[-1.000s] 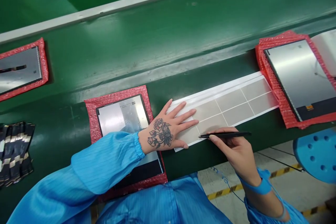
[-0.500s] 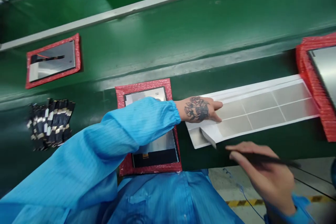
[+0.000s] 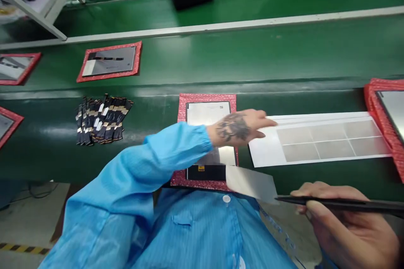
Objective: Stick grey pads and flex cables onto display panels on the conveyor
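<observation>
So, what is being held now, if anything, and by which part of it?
The right hand holds tweezers behind the tip; the tip holds a thin sheet by its right end. The left hand shows nothing held.

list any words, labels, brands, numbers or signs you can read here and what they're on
No readable text.
Square code on the screen: too small to read.
Orange tag on the screen's dark band: any print too small to read.
Tattoo on the left hand: blurred, no words can be made out.
White sheet and film piece at the tweezers: no print visible.
</observation>
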Demonstrator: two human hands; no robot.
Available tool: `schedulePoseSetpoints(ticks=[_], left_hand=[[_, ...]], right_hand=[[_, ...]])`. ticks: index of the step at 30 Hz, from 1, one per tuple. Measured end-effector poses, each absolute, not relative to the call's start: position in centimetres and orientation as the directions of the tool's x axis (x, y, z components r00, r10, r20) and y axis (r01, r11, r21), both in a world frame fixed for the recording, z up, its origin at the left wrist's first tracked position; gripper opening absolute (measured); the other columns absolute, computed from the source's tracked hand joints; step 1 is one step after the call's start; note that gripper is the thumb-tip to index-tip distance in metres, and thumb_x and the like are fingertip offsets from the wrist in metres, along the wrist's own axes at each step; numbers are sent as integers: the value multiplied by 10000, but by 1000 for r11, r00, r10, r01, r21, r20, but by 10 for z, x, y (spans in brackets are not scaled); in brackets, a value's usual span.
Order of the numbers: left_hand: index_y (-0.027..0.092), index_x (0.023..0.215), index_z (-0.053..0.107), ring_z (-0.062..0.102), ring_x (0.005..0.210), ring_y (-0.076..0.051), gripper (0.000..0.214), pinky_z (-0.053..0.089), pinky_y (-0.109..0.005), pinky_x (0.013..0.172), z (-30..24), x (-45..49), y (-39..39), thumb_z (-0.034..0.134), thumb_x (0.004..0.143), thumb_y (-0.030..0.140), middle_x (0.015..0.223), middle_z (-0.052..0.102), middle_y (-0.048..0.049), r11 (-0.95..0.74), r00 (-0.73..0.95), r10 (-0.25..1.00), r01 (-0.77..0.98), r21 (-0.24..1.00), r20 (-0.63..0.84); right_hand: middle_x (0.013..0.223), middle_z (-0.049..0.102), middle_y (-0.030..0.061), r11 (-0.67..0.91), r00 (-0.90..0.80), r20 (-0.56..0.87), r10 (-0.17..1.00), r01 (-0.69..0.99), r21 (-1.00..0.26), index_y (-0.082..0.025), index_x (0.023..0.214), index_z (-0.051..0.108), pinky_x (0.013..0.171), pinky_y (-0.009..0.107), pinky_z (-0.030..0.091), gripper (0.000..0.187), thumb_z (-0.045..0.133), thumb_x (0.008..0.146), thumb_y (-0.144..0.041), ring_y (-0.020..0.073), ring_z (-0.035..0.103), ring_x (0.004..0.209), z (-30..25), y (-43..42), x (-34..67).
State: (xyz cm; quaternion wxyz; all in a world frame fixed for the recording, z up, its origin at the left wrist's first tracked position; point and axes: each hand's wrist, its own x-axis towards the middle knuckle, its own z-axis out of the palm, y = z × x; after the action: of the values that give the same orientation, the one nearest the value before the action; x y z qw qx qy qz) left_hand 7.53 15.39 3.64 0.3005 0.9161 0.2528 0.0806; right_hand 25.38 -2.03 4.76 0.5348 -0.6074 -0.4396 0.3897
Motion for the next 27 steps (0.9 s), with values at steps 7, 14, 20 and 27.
schedulePoseSetpoints(ticks=[7, 14, 20, 27], left_hand=[[176, 716, 542, 482, 480, -85, 491, 369, -212, 465, 28, -40, 38, 589, 850, 646, 585, 571, 20, 504, 316, 784, 177, 845, -534], [175, 683, 566, 510, 468, -87, 522, 387, -206, 453, 11, -33, 16, 828, 641, 625, 547, 575, 23, 735, 448, 646, -147, 662, -618], [181, 709, 587, 545, 541, -111, 408, 468, -235, 544, 13, -38, 17, 815, 696, 519, 587, 585, 15, 660, 380, 716, -97, 745, -585], [204, 740, 587, 536, 563, -136, 253, 443, -253, 541, 2, -28, 8, 570, 882, 413, 603, 556, 16, 325, 214, 883, 367, 872, -419]], right_hand=[[719, 723, 40, 2, 166, 15, 986, 80, -997, -283, 824, 710, 476, 214, 572, 122, 797, 773, -215, 185, 683, 627, 45, -12, 222], [673, 696, 55, -32, 162, -19, 987, 79, -996, -279, 780, 718, 399, 240, 530, 141, 840, 719, -246, 227, 686, 618, 47, -13, 207], [715, 723, 46, -86, 248, -63, 967, 80, -993, -248, 784, 710, 456, 260, 572, 164, 855, 728, -299, 176, 644, 524, 33, -15, 207], [666, 709, 16, -274, 414, -268, 870, -44, -961, -201, 821, 681, 490, 225, 575, 358, 877, 696, -473, 150, 667, 545, -13, -23, 201]])
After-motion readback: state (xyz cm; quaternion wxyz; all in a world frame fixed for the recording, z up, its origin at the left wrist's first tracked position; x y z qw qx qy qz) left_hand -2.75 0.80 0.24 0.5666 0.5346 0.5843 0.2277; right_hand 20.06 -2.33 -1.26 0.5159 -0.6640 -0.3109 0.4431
